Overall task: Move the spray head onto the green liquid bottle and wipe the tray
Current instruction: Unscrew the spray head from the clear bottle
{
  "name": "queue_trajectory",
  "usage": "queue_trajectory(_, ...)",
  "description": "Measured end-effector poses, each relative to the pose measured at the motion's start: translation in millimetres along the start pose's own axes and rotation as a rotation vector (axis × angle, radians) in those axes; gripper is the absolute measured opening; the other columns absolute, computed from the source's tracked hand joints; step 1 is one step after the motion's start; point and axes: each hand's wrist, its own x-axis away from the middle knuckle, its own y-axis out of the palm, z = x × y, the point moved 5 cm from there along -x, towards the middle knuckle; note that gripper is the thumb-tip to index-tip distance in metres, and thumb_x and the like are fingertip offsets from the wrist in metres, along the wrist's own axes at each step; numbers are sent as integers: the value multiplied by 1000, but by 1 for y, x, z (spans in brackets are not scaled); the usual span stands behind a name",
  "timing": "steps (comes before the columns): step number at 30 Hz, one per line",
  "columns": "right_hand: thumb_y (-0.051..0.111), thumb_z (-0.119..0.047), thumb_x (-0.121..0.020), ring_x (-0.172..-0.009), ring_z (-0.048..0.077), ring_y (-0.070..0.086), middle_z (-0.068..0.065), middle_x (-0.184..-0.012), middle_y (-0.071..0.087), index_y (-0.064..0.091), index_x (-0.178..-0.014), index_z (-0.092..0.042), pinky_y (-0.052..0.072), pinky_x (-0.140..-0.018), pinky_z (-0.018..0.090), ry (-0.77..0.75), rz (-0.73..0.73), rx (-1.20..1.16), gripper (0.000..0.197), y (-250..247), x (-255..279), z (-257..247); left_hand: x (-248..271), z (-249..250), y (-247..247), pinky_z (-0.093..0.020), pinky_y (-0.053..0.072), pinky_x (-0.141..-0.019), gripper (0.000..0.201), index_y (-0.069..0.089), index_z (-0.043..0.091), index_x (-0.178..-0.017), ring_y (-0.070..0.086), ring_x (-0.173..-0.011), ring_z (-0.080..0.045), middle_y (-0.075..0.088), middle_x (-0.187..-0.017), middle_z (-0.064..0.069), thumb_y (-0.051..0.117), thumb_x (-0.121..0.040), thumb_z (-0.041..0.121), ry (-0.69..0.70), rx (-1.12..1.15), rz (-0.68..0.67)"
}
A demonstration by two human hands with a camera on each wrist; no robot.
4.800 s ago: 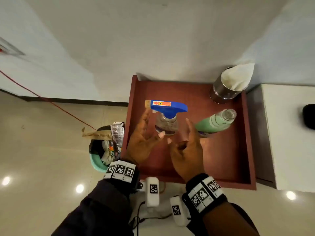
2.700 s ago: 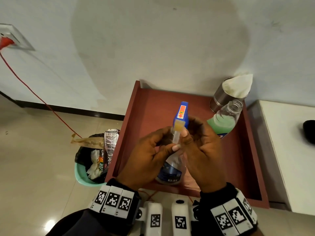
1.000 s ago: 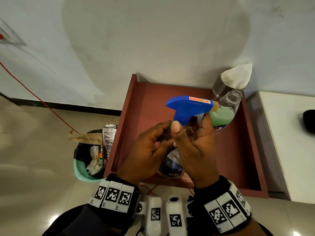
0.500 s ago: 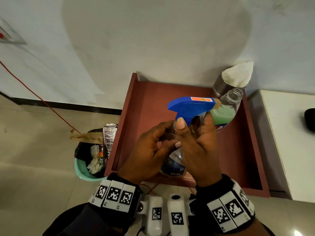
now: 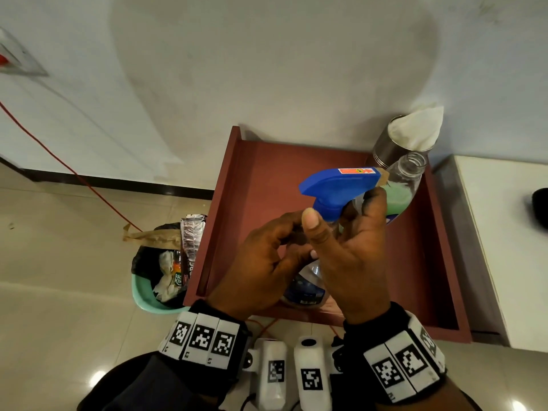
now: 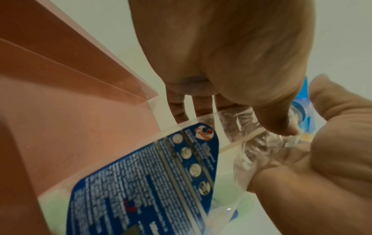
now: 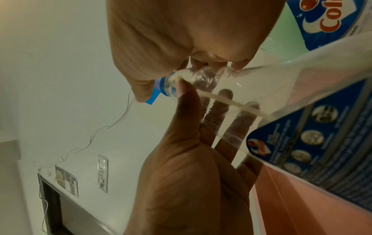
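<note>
A blue spray head sits on a clear bottle with a blue label, held tilted above the front of the reddish-brown tray. My left hand grips the clear bottle's neck. My right hand pinches the spray head's collar between thumb and fingers; its nozzle points right. The green liquid bottle stands open-mouthed at the tray's back right, partly hidden behind the spray head and my right fingers.
A steel can holding a white cloth stands at the tray's back right corner against the wall. A white counter adjoins the tray on the right. A green bin full of rubbish stands left of the tray.
The clear bottle was lifted off the tray into both hands. The spray head turned from nozzle-toward-me to nozzle-right. Over the last second the hands have barely shifted.
</note>
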Motion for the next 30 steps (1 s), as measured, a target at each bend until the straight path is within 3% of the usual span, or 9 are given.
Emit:
queue_trajectory(3,70,-35,-87,-90,14,66,-7,-97,66,57,-114,-17,55,-85,34,-2,-6,27,35,-2,-1,0,-1,-1,0,-29,57,-90,42,59,22,-133,69,-102,-18,72,-109,8,63,-93,36,-26,6,5)
queue_trajectory(6,68,-33,-89,-96,25,66,1,-100,67,59,-115,-20,55,-92,52,4,-26,-2,30,-3,-3,1,-2,0,-4,-22,54,-86,40,62,17,-127,69,-95,-15,72,-103,6,68,-90,32,-19,40,31)
queue_trajectory(8,72,-33,-86,-96,24,64,2,-104,66,56,-117,-30,54,-91,52,6,-25,-35,35,-4,-4,1,-2,0,-5,-22,55,-87,39,63,15,-125,70,-96,-16,73,-105,3,69,-90,29,-19,56,30)
queue_trajectory(11,79,-37,-80,-95,18,65,-7,-101,67,57,-111,-40,56,-89,48,-12,-29,-28,39,-4,-5,0,-1,-2,-5,-33,57,-90,39,63,12,-126,71,-100,-21,73,-107,1,68,-91,29,-31,48,20)
queue_trajectory(16,68,-31,-90,-93,16,67,-10,-97,70,64,-107,-30,55,-87,41,-13,-43,6,18,-3,-4,0,0,-1,-7,-24,56,-86,39,61,23,-127,70,-96,-18,72,-104,7,70,-90,29,-50,30,29)
queue_trajectory(20,73,-31,-85,-95,18,65,-5,-102,67,59,-112,-31,55,-89,43,1,-27,-11,30,-4,-3,1,0,-2,-6,-23,56,-86,36,61,25,-124,71,-97,-17,72,-104,7,68,-90,32,-45,18,27)
queue_trajectory(24,70,-30,-88,-98,24,69,-4,-101,71,63,-111,-26,56,-93,50,15,-48,18,25,-5,-3,0,0,-3,-5,-20,55,-82,38,61,22,-125,71,-92,-17,72,-99,8,68,-89,33,-45,42,27)
queue_trajectory(26,68,-29,-89,-99,23,68,-3,-102,71,63,-113,-23,55,-93,48,16,-55,-19,26,-5,-2,-2,0,-2,-5,-20,56,-81,39,61,22,-125,71,-89,-16,71,-97,9,68,-89,33,-47,64,23)
queue_trajectory(30,76,-30,-82,-101,23,67,-4,-104,69,60,-114,-30,55,-96,53,32,-45,-22,36,-4,-3,-2,-1,-2,-5,-26,58,-83,39,61,19,-125,71,-95,-16,72,-100,7,67,-90,33,-38,42,19)
